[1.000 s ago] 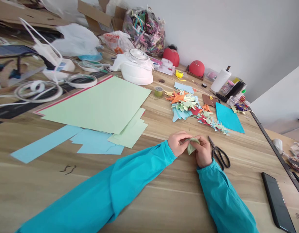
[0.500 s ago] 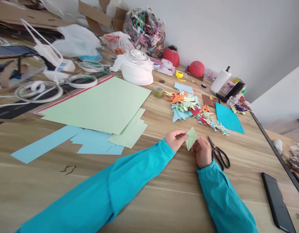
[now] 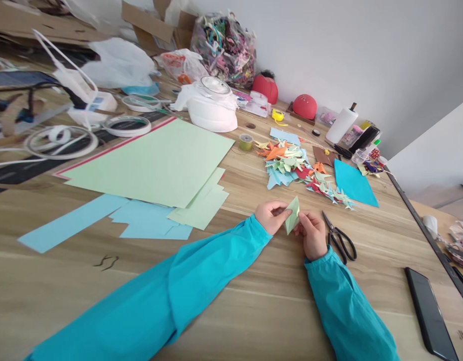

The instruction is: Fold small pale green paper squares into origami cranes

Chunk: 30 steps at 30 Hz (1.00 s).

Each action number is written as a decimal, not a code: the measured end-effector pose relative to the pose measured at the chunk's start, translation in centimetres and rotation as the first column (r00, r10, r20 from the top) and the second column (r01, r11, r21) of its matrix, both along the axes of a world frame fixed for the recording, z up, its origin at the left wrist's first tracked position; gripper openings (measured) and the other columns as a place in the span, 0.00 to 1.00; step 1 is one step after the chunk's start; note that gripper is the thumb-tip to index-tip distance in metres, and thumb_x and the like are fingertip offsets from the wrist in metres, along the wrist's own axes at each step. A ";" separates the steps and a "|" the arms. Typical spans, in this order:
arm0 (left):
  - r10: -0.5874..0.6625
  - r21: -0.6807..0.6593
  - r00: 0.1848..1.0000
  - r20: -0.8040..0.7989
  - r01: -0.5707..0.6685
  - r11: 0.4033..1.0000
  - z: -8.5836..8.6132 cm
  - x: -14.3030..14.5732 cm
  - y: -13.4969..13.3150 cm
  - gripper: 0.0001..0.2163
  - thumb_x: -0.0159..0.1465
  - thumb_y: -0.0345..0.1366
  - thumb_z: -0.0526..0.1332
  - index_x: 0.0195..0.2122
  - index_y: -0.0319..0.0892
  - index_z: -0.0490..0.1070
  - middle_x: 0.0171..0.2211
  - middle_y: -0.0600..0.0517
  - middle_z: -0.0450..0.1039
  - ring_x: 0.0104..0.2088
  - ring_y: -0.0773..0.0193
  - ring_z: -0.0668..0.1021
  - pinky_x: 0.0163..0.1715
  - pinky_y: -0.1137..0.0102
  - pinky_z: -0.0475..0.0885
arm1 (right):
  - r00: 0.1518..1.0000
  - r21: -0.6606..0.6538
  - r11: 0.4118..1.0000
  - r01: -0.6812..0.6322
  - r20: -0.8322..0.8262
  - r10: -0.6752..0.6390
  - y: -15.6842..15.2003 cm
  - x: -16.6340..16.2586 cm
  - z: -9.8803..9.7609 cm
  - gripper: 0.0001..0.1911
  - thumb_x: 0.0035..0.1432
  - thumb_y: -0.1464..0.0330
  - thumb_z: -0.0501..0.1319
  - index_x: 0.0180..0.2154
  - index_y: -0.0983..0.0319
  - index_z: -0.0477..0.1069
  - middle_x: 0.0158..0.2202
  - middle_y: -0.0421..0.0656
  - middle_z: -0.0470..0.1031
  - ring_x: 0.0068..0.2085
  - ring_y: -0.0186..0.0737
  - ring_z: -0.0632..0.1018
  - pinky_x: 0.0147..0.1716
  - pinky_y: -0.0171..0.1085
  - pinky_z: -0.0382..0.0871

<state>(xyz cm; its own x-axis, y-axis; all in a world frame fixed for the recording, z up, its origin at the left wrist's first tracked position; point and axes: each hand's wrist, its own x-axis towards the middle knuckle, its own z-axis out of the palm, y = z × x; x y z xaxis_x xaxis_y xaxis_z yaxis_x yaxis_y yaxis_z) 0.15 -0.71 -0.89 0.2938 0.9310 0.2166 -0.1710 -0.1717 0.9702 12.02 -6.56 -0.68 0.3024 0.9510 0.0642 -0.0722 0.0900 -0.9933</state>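
Counted in view are 1 left hand (image 3: 269, 216), 1 right hand (image 3: 314, 235), 2 teal sleeves (image 3: 148, 291), 1 folded green paper (image 3: 292, 216), 1 pair of scissors (image 3: 342, 241) and 1 black phone (image 3: 429, 313). There are also 1 large green sheet (image 3: 152, 163), 1 long blue strip (image 3: 71, 221), 1 bright blue sheet (image 3: 354, 183), 1 spool (image 3: 246, 143), 1 yellow tape measure (image 3: 277, 115), 2 red rounded objects (image 3: 304, 107) and 1 white bottle (image 3: 341, 126). The multicoloured folded paper pieces (image 3: 287, 163) overlap too much to count exactly, but clearly number more than 10.
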 end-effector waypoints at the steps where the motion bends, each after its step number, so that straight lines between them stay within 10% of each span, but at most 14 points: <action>1: -0.003 0.000 1.000 -0.004 0.003 1.000 0.0 0.0 0.0 0.08 0.49 0.35 0.62 0.28 0.35 0.74 0.28 0.48 0.74 0.28 0.64 0.75 0.29 0.71 0.71 | 1.000 0.001 1.000 0.004 0.009 -0.004 0.0 -0.1 0.1 0.10 0.50 0.63 0.60 0.29 0.64 0.71 0.16 0.37 0.67 0.17 0.29 0.66 0.16 0.29 0.58; 30: -0.027 -0.039 0.999 -0.019 0.027 0.999 0.1 -0.1 0.0 0.09 0.48 0.38 0.63 0.26 0.36 0.74 0.24 0.49 0.74 0.25 0.65 0.73 0.26 0.72 0.68 | 0.999 -0.044 0.999 0.007 0.039 -0.005 -0.1 -0.3 0.4 0.09 0.47 0.64 0.63 0.26 0.64 0.71 0.14 0.36 0.66 0.15 0.27 0.63 0.15 0.29 0.53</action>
<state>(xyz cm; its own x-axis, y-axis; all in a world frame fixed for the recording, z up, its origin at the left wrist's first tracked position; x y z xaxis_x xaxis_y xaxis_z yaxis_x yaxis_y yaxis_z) 0.07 -0.71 -0.83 0.3226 0.9302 0.1750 -0.1563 -0.1300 0.9791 11.68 -6.65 -0.30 0.3064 0.9513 0.0343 -0.0333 0.0467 -0.9984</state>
